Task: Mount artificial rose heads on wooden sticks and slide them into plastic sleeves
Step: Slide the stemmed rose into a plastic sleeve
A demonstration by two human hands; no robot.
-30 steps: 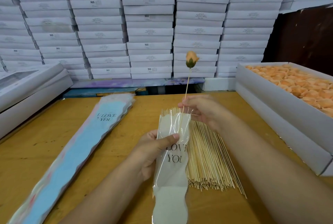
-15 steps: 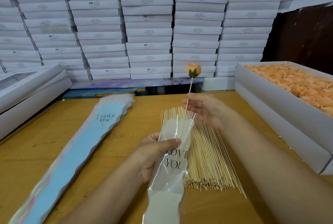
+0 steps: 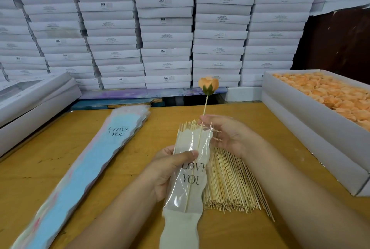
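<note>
While the left hand (image 3: pixel 168 170) grips a clear plastic sleeve (image 3: pixel 188 180) printed "LOVE YOU", thumb across its front, the sleeve's long axis runs near-to-far above the wooden table (image 3: pixel 50 168), open mouth pointing away from the person. A wooden stick (image 3: pixel 197 148) lies inside along that axis, lower tip well down the sleeve, upper part projecting from the mouth. Right hand (image 3: pixel 226 134) pinches the stick at the sleeve mouth, remaining fingers loosely spread. Peach rose head (image 3: pixel 208 84) sits on the stick's far end, pointing up and away. A bundle of loose sticks (image 3: pixel 230 184) lies under the hands. Left: stack of blue sleeves (image 3: pixel 80 172). Right: white box of rose heads (image 3: pixel 330 96). Beyond: stacked white boxes (image 3: pixel 166 28).
</note>
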